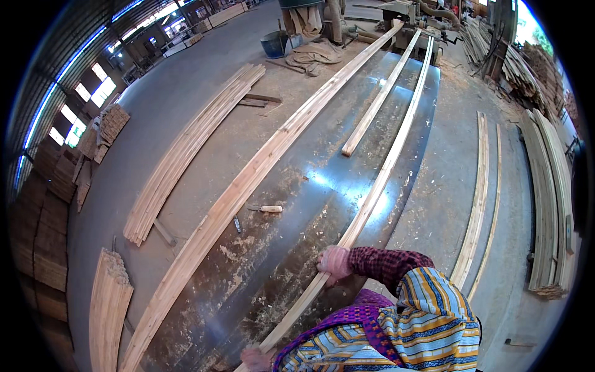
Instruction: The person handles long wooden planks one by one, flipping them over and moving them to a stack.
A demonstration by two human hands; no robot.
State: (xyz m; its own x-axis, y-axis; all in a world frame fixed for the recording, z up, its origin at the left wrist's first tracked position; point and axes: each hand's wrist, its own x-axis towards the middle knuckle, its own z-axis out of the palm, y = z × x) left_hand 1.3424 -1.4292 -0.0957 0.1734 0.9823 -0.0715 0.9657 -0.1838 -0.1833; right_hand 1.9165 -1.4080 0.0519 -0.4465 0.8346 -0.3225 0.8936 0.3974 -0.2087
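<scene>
A long, narrow wooden strip (pixel 374 197) runs along the right side of the metal table (pixel 297 235) up to the machine. My right hand (pixel 335 263) is closed round this strip, its sleeve dark and checked. Lower down, at the picture's bottom edge, my left hand (pixel 255 358) grips the same strip near its close end; part of that hand is cut off. A shorter wooden strip (pixel 379 99) lies to its left, also reaching toward the machine. Along the table's left side stretches a wider board (pixel 238 180). A wooden-handled tool (pixel 271 209) and a small dark tool (pixel 237 224) lie between.
The woodworking machine (pixel 403 9) stands at the table's far end. Stacked strips (pixel 192 155) and another bundle (pixel 110 310) lie left. On the right are loose strips (pixel 474 198) and a board stack (pixel 548 204). A dark bucket (pixel 273 44) stands far off. Shavings litter the table.
</scene>
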